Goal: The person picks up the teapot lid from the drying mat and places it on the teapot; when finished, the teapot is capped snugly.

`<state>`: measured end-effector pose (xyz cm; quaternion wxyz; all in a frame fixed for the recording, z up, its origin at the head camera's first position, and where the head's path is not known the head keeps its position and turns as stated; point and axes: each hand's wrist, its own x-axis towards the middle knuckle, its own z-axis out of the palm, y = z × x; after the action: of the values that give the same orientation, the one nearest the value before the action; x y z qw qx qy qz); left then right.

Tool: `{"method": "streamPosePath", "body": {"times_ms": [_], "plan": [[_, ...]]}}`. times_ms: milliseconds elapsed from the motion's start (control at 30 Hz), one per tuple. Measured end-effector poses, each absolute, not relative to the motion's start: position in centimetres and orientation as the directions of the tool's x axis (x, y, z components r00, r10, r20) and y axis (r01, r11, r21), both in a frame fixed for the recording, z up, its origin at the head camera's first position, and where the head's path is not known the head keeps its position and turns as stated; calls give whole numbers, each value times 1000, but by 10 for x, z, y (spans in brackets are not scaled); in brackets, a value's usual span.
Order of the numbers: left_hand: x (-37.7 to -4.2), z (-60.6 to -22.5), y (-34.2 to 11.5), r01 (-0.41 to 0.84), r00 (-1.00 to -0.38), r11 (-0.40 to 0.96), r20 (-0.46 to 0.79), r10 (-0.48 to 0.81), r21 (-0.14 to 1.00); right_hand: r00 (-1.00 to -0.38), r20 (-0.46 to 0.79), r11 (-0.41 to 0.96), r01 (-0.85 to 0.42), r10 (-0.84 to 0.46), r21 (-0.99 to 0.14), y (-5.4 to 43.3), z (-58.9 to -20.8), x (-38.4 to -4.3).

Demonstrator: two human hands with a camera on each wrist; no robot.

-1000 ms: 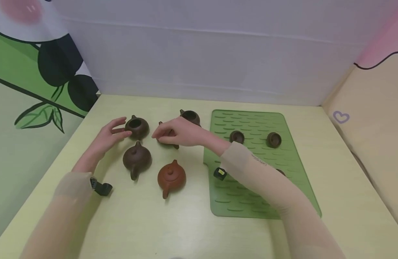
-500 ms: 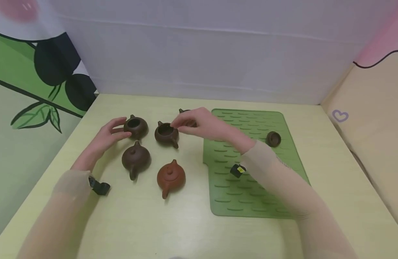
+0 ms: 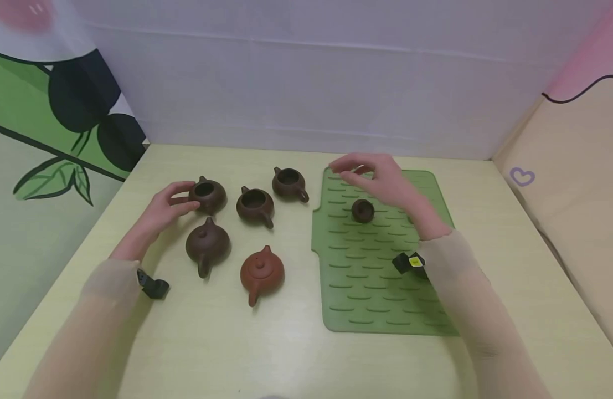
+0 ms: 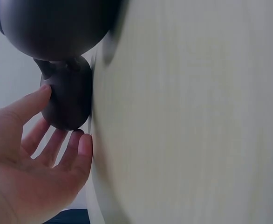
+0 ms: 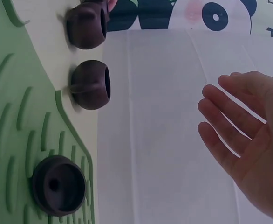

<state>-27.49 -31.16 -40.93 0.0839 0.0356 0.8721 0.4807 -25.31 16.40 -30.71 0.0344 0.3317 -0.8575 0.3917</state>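
Note:
My left hand (image 3: 169,208) lies at the left side of an open dark brown teapot (image 3: 214,197), thumb and fingers extended along its body. In the left wrist view the thumb (image 4: 44,91) overlaps the teapot's side and the fingertips stand close to it. My right hand (image 3: 373,174) hovers over the back of the green mat (image 3: 356,260), fingers loosely bent with nothing between them. Below it on the mat rests a dark, upturned round teapot lid (image 3: 363,211), its hollow side showing in the right wrist view too. Another dark piece (image 3: 422,272) is partly hidden under my right wrist.
Two more lidless dark teapots, a middle one (image 3: 255,206) and a back one (image 3: 289,184), stand left of the mat. Nearer me are a lidded dark teapot (image 3: 207,244) and a lidded reddish teapot (image 3: 262,271). A white cloth wall (image 3: 306,88) closes off the table's back.
My right hand has moved right, from the middle lidless teapot past the back one to above the mat, uncovering both. The left hand stays at its teapot.

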Motion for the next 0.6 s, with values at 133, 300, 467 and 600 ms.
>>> {"method": "streamPosePath", "body": {"times_ms": [133,300,467,600], "plan": [[-276,-410,-313,-25,-981,537,-125,151,843,-812,323,517,-565,-486,-643,185,-307,-249],[-280,-411,-317,-12,-974,558,-135,180,829,-844,314,571,-528,-435,-628,204,-307,-245],[-282,-412,-323,15,-968,594,-137,210,804,-860,304,611,-506,-410,-608,220,-310,-245],[-284,-412,-323,37,-960,594,-137,245,803,-871,293,642,-489,-393,-591,233,-313,-241]]}}
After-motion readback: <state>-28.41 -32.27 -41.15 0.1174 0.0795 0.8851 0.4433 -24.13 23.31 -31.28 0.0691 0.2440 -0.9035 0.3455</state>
